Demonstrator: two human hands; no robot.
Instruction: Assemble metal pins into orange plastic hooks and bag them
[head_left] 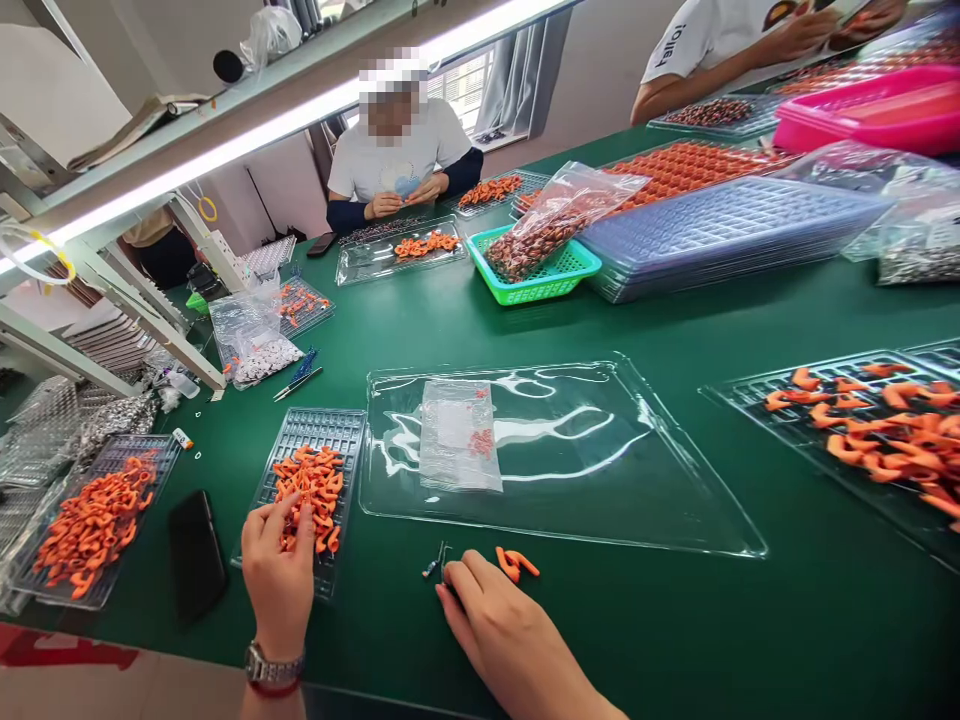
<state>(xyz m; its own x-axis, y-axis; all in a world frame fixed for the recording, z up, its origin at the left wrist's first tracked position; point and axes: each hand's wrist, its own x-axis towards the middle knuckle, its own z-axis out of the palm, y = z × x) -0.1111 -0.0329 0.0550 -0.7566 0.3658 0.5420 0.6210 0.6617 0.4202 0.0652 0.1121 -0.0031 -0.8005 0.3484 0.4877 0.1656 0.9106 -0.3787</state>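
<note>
**Orange clips under our fingers**

Our left hand (279, 575) rests spread on the orange clips (311, 490) heaped in the gridded tray (300, 440), fingers loosely curled, gripping nothing clearly. Right of that tray, our right hand (499, 625) pinches a small dark tool (437, 565) on the green table (675, 620); one loose clip (515, 563) lies just beyond. We judge picking underway; next calls for a single clip lifted.

Worktop: green worktop (675, 330) fills most of the frame
Light: long tube lamp (247, 130), upper left
Window: curtained window (491, 85), top centre
Walls: pale
</note>
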